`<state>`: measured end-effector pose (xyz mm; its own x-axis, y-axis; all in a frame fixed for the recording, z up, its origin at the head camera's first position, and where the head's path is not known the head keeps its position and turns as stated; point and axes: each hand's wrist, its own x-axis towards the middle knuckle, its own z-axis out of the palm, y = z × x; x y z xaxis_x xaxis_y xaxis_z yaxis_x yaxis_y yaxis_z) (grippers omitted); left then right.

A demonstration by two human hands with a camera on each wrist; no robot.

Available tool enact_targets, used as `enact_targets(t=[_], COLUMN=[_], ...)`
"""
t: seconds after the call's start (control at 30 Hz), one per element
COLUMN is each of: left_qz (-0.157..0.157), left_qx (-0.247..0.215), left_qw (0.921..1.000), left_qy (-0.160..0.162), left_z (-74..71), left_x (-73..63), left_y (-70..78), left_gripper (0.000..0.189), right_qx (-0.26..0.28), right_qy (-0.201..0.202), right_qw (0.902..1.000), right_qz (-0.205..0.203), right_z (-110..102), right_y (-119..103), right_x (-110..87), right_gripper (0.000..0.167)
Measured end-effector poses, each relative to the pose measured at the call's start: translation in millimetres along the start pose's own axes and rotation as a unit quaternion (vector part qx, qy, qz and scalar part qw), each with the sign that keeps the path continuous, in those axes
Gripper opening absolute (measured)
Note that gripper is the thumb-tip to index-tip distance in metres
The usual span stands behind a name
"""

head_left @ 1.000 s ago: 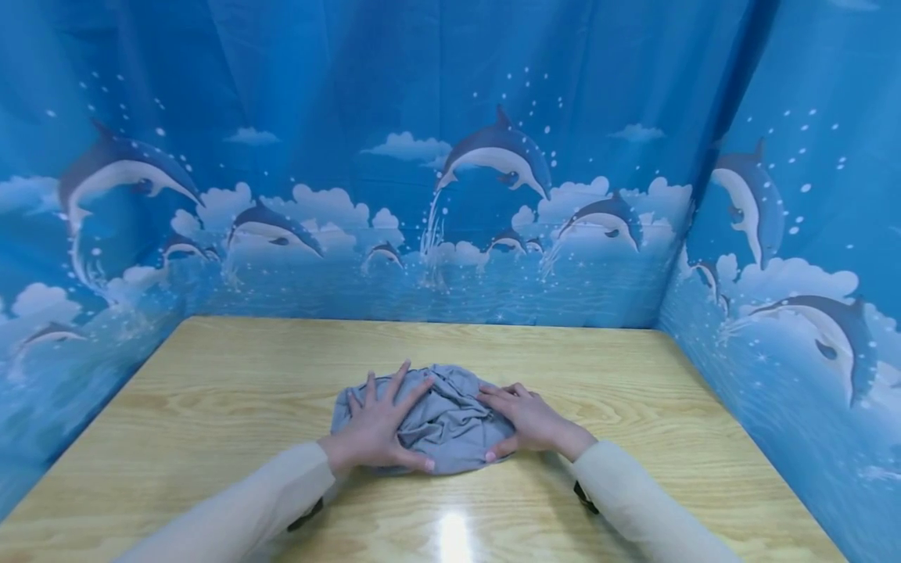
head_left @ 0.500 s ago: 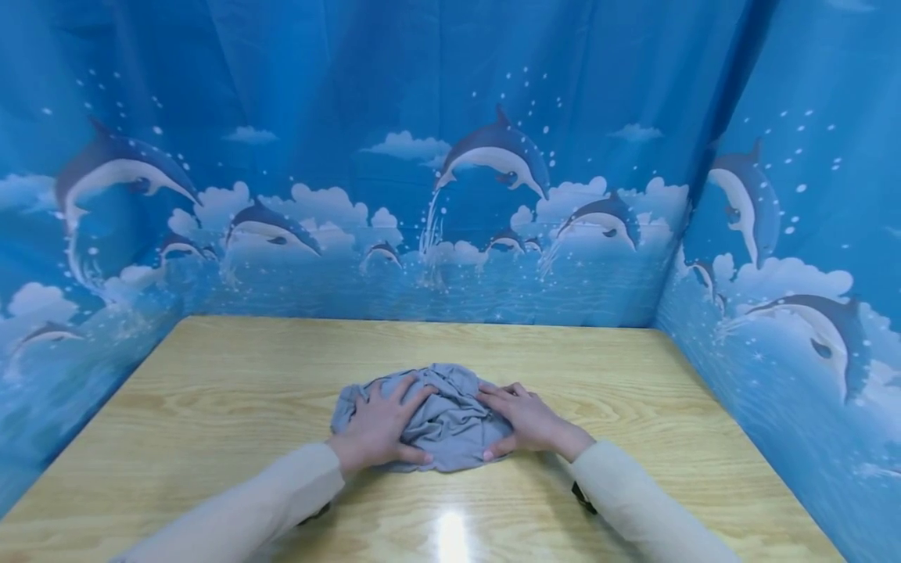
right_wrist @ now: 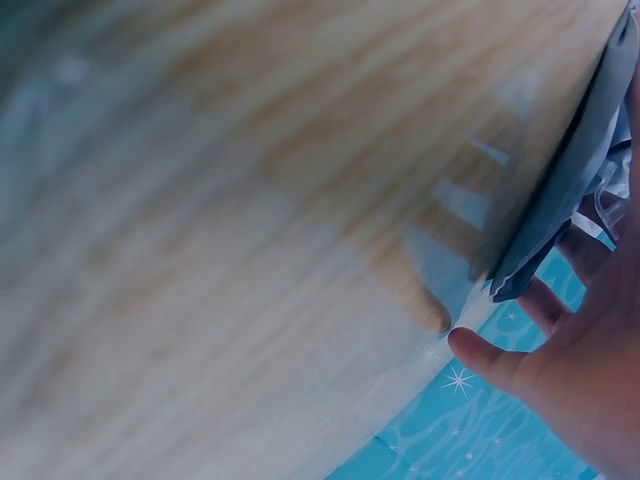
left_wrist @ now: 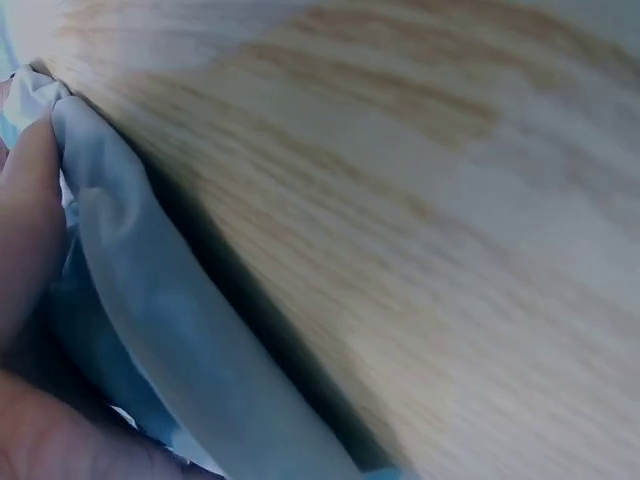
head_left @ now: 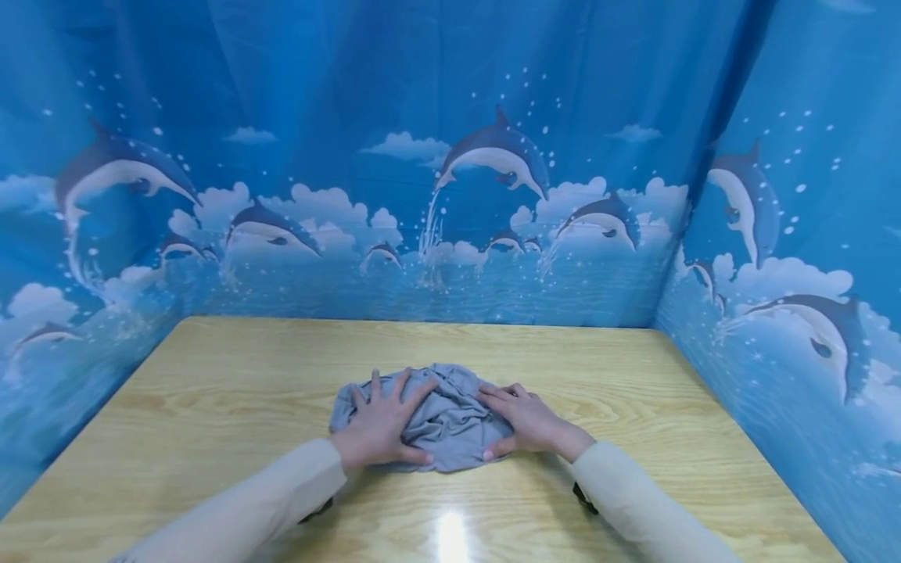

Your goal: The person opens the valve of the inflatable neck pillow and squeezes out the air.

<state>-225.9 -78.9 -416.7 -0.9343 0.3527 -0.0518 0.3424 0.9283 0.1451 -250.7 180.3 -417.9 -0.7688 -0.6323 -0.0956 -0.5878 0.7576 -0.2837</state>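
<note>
A crumpled grey cloth [head_left: 454,422] lies bunched on the wooden table, its surface full of creases. My left hand [head_left: 376,430] rests on its left part with the fingers spread over the top and the thumb along the near edge. On the right side, my right hand [head_left: 531,424] touches the cloth with fingertips and thumb apart. The left wrist view shows a fold of the cloth [left_wrist: 200,310] beside the thumb. In the right wrist view, fingers of the right hand [right_wrist: 585,360] reach toward the cloth's edge [right_wrist: 565,175]. What kind of cloth item it is cannot be told.
The light wooden table [head_left: 598,360] extends around the cloth on all sides. Blue curtains [head_left: 338,94] printed with dolphins stand along its back, left and right edges. A bright light reflection [head_left: 452,539] shows on the table near the front.
My left hand has shifted slightly right; its fingers drew in over the cloth, then spread again. The right hand and the cloth look nearly the same.
</note>
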Motion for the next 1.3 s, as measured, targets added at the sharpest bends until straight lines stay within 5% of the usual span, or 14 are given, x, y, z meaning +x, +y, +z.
enact_targets(t=[0.3,0.57,1.3], left_qz=[0.088,0.081,0.076], left_qx=[-0.005,-0.011,0.071], left_qw=[0.9956,0.9960,0.9944], left_qy=[0.029,0.036,0.018], left_z=[-0.8,1.7,6.3], left_x=[9.4,11.9,12.9], left_y=[4.9,10.5,16.2], left_gripper=[0.102,0.100,0.078], right_qx=[-0.014,-0.012,-0.019], right_qy=[-0.006,-0.006,0.019], right_qw=[0.9999,0.9999,0.9995], right_qz=[0.005,0.004,0.019], right_z=[0,0,2], right_y=[-1,-2,-8], right_x=[0.1,-1.3,0.4], right_gripper=[0.091,0.091,0.073])
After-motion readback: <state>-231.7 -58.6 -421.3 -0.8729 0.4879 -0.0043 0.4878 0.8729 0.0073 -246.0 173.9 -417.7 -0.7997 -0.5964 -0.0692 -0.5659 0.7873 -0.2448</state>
